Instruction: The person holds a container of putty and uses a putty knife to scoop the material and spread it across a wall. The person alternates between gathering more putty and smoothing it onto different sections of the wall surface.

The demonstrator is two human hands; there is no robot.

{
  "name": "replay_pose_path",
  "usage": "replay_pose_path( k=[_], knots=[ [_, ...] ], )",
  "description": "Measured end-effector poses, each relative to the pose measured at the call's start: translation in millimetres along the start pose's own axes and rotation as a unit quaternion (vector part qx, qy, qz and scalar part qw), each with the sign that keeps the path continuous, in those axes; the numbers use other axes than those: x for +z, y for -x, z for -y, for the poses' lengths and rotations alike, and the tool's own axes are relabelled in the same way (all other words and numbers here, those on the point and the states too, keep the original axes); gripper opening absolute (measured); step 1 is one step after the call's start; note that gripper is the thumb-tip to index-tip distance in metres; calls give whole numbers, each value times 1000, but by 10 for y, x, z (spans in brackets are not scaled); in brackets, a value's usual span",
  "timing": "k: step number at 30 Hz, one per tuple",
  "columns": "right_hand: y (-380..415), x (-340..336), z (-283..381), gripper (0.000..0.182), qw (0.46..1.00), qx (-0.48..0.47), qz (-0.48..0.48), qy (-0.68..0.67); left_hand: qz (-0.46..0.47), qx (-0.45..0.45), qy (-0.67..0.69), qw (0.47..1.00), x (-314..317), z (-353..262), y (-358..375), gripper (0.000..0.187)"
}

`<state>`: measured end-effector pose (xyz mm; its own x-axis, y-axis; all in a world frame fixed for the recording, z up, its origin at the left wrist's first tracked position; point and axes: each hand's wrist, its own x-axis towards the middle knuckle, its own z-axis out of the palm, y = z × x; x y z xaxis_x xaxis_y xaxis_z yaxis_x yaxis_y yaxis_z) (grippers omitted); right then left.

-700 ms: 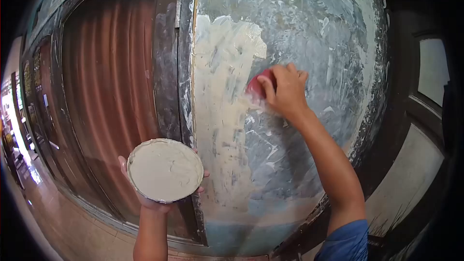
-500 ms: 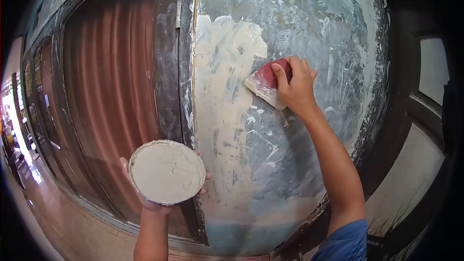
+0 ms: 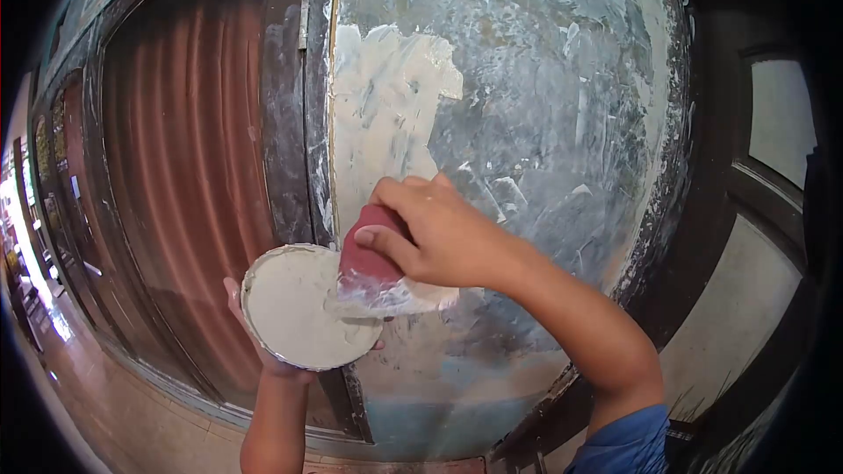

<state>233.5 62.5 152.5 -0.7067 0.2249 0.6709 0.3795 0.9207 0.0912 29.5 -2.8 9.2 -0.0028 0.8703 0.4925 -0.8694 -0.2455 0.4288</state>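
Note:
My left hand (image 3: 235, 300) holds up a round tub of putty (image 3: 294, 312) from below and behind, its fingers showing on both sides of the rim. The pale putty inside reaches close to the brim. In my right hand (image 3: 430, 228) is a red putty spreader (image 3: 369, 254), pinched with the thumb in front. Its putty-smeared lower edge lies over the right side of the tub, at the putty surface. Behind them stands a grey wall (image 3: 527, 123), with a cream band of putty (image 3: 373, 114) spread along its left side.
A dark wooden frame with a hinge (image 3: 304, 22) borders the wall on the left, beside glass with a reddish curtain (image 3: 193, 123). On the right is a dark door (image 3: 716, 105) with pale panels. Below left runs a tiled floor (image 3: 132, 386).
My right hand has brought the spreader down and left, from the wall to the tub. The left hand and tub stay nearly in place. The view has shifted slightly.

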Motion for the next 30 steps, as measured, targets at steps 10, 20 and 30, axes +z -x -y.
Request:
replay_pose_path(
  k=[10, 20, 30],
  knots=[
    [-31, 169, 105, 45, 979, 147, 134, -30, -64, 45, -20, 997, -28, 109, 36, 98],
    [-6, -3, 101, 46, 968, 181, 175, -18, -46, 27, -25, 998, -49, 90, 53, 101],
    [114, 78, -140, 42, 985, 167, 29, -12, -8, -27, 8, 1000, 30, 166, 11, 113]
  ],
)
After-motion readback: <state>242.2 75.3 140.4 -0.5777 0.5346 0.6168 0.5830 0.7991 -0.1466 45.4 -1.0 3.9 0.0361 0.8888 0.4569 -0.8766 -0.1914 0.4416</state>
